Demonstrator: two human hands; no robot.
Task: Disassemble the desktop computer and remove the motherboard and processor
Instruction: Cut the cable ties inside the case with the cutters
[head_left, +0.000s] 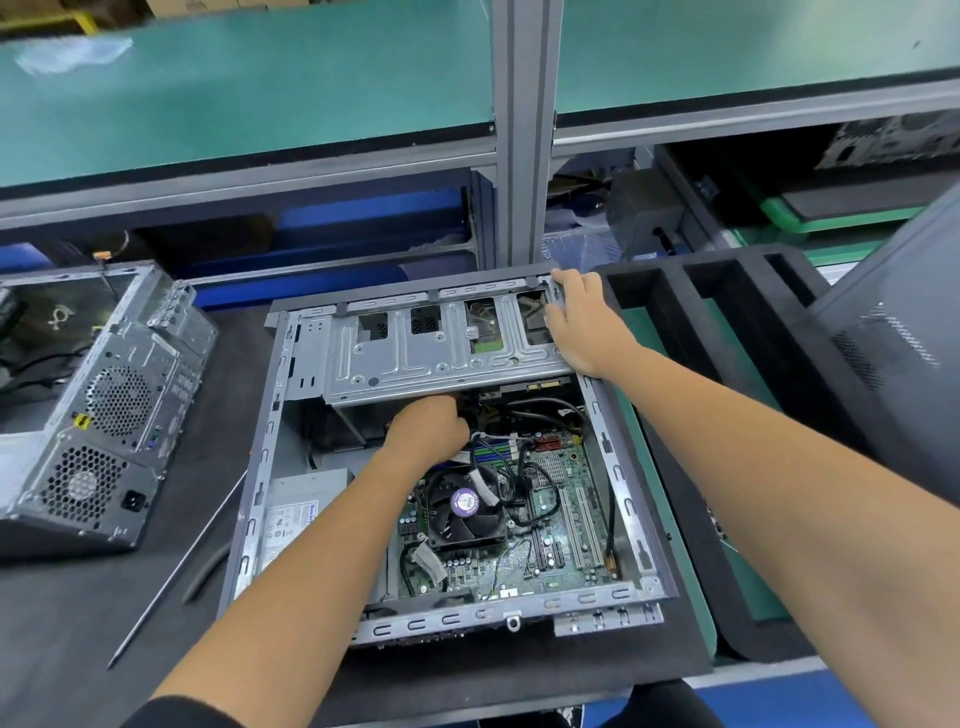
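An open desktop case (260, 467) lies on its side on the black mat. Inside it sit the green motherboard (566, 519), a black CPU cooler fan (465, 512) and a grey power supply (296, 514). A metal drive cage (436, 353) spans the far half of the case. My left hand (428, 428) reaches in under the cage's near edge, its fingers curled and hidden among the cables there. My right hand (579, 322) grips the cage's far right corner at the case rim.
A second grey computer case (104, 415) stands at the left. A long thin rod (176, 571) lies on the mat beside the open case. Black foam trays (727, 332) and a grey side panel (893, 338) are at the right. A green-topped shelf frame (524, 130) rises behind.
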